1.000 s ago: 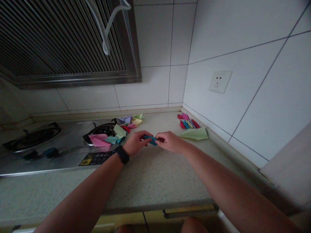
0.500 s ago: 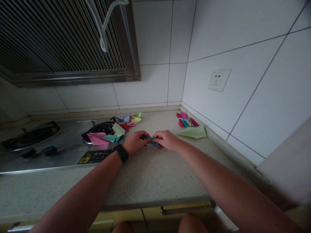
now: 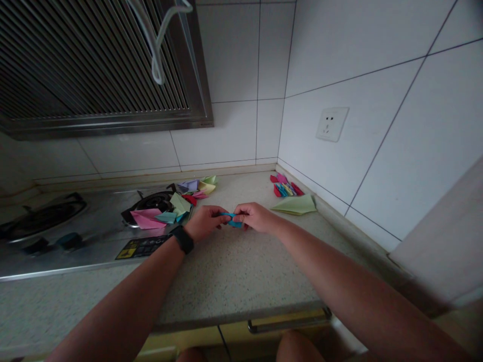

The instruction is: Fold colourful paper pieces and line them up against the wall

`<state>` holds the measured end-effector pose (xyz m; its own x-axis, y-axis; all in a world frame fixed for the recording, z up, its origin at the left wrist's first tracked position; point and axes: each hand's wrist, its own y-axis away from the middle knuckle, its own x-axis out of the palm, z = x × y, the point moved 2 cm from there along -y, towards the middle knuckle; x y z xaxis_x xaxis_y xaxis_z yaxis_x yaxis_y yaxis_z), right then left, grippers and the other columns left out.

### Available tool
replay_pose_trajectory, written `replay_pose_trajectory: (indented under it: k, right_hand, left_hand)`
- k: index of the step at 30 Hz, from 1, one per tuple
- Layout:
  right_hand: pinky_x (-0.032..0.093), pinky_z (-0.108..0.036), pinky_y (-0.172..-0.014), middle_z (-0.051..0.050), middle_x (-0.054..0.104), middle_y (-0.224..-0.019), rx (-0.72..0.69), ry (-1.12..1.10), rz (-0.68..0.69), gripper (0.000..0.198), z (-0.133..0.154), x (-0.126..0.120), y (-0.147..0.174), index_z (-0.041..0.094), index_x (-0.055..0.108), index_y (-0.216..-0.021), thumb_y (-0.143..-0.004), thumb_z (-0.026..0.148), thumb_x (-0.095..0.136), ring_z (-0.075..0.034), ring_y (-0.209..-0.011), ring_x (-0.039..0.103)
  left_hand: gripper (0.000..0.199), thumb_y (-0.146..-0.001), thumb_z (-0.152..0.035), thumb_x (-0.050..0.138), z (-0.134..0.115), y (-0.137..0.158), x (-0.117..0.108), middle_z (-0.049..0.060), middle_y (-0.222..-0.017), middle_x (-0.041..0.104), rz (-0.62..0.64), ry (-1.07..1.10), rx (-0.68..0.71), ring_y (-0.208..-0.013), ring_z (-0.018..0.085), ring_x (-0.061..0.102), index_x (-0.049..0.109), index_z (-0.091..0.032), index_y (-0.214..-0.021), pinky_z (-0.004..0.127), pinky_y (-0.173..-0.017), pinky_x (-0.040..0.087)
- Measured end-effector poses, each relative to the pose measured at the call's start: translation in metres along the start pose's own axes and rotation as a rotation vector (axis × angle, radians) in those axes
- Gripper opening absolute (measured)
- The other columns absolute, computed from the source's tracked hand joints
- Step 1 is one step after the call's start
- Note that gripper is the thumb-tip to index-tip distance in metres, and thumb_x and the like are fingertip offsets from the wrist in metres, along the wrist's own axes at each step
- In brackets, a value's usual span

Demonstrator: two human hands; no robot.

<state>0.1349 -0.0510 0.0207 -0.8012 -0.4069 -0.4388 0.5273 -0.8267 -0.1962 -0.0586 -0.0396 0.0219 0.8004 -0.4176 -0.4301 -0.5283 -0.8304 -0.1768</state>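
Between my two hands is a small piece of folded blue paper [image 3: 235, 222], held just over the speckled countertop [image 3: 234, 271]. My left hand [image 3: 206, 221], with a black watch on its wrist, pinches the paper's left end. Thumb and fingers of my right hand [image 3: 255, 217] are closed on its right end. Parts of the paper are hidden behind the fingers. Beyond my right hand lies a pale green folded paper [image 3: 296, 204]. A loose group of coloured folded papers, including a pink one [image 3: 148, 219], spreads to the left of my left hand.
A gas stove [image 3: 94, 251] with black burners occupies the left, under a range hood [image 3: 101, 65] with a hanging white cable [image 3: 156, 55]. In the back corner sits a cluster of small colourful folded papers [image 3: 285, 187]. A wall socket [image 3: 332, 124] is at right.
The view has shifted slightly, so the surroundings appear a little further left. Both hands still grip the blue paper, and more of its blue surface shows between the fingers.
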Motion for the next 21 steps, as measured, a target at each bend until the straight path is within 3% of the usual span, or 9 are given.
replay_pose_trajectory:
  k: [5, 14, 21]
  right_hand:
    - [0.047, -0.023, -0.058, 0.001, 0.060, -0.068, -0.007, -0.055, 0.038, 0.029, 0.0035, -0.0012, 0.0005, 0.016, 0.062, -0.077, -0.078, 0.045, 0.067, -0.011, -0.061, 0.057]
    - [0.032, -0.021, -0.055, 0.005, 0.052, -0.060, -0.070, 0.287, -0.056, 0.019, 0.0019, -0.0088, 0.0002, 0.016, 0.066, -0.079, -0.084, 0.034, 0.064, -0.008, -0.056, 0.044]
    - [0.035, -0.021, -0.057, 0.003, 0.053, -0.064, -0.087, 0.178, -0.023, 0.024, 0.0055, -0.0050, 0.0025, 0.016, 0.064, -0.083, -0.086, 0.039, 0.060, -0.009, -0.058, 0.046]
  left_hand:
    - [0.034, -0.075, -0.046, 0.070, 0.0011, 0.0008, -0.0029, 0.004, -0.070, 0.067, 0.001, -0.022, -0.040, -0.061, 0.012, 0.058, 0.071, -0.012, -0.083, 0.024, -0.058, 0.047]
    - [0.037, -0.070, -0.047, 0.074, 0.0010, 0.0013, -0.0024, 0.005, -0.071, 0.068, -0.056, -0.021, -0.134, -0.058, 0.011, 0.055, 0.075, -0.013, -0.084, 0.023, -0.056, 0.046]
    - [0.042, -0.076, -0.051, 0.066, -0.0046, 0.0036, -0.0046, 0.006, -0.071, 0.069, -0.055, -0.075, -0.179, -0.058, 0.012, 0.055, 0.075, -0.013, -0.091, 0.021, -0.051, 0.040]
